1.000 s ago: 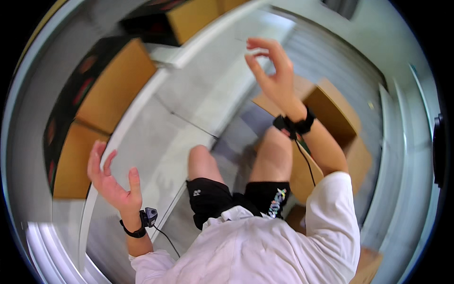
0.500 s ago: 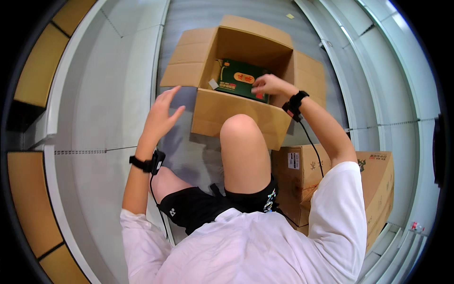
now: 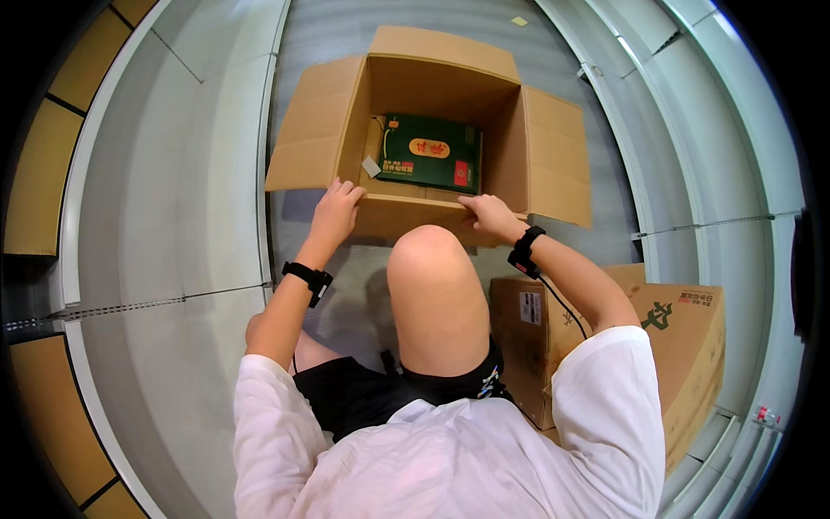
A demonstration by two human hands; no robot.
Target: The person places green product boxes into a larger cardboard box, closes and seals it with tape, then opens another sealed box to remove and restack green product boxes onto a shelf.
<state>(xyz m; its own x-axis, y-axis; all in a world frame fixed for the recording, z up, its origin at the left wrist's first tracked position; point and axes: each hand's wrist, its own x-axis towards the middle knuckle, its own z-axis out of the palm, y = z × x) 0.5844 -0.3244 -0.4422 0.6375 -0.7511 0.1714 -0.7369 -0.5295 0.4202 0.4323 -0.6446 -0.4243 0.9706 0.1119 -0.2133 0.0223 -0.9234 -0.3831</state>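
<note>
An open cardboard carton [image 3: 316, 121] stands on the floor in front of my bent knee, its left, right and far flaps spread outward. Inside, toward the left and near part, lies a flat dark-green gift box [image 3: 405, 132] with an orange-red oval and a cord at its left end. A small white piece [image 3: 371, 167] is beside it. My left hand [image 3: 338, 210] is closed over the carton's near edge at its left corner. Toward the right end of that same edge, my right hand [image 3: 493, 218] grips it with curled fingers. Black wrist straps are on both wrists.
Closed brown cartons [image 3: 520, 322] stand right of my leg, with another large carton [image 3: 683, 337] beside them. Pale metal shelving [image 3: 194, 216] runs along the left, with more shelving [image 3: 692, 173] on the right. A yellow scrap [image 3: 519, 21] lies on the far floor.
My right hand has left the green gift box and come back to the carton's near edge. My left hand has moved from the air beside the carton onto that edge.
</note>
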